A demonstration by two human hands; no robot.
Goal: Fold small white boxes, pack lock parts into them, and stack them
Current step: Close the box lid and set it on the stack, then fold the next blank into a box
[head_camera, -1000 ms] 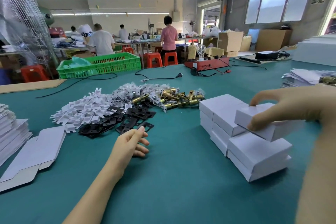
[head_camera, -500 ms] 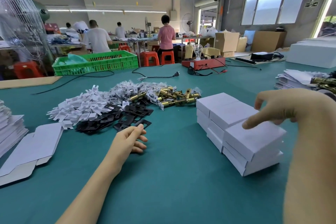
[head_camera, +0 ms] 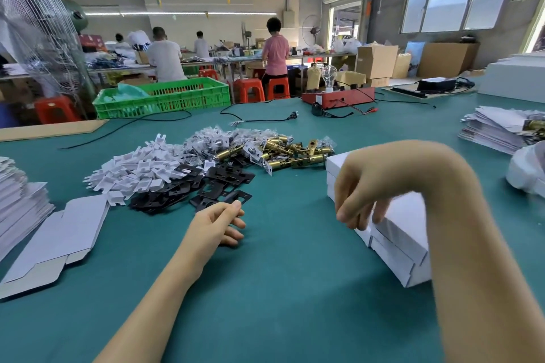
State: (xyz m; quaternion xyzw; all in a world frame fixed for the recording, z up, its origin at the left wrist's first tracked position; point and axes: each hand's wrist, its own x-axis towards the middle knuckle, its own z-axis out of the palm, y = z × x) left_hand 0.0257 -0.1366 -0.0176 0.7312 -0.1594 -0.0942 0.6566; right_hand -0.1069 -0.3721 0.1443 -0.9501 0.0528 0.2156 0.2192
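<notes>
Now the left hand [head_camera: 216,222] rests on the green felt table [head_camera: 283,289], fingers loosely bent and holding nothing. Its fingertips lie just beside the nearest flat black metal plate [head_camera: 233,197], which sits a little ahead of them with its long side running left to right. The left hand is much nearer to this plate than the right hand [head_camera: 364,188] is.

The right hand hangs over the stack of folded small white cardboard boxes [head_camera: 395,233], fingers curled down and holding nothing. I cannot tell if the tips touch a box.

Beyond the plates lie a pile of white plastic pieces [head_camera: 138,171] and brass lock latches [head_camera: 292,153]. A flat unfolded white box sheet [head_camera: 65,233] lies to the left. The boxes are closed, so what is inside is hidden.
</notes>
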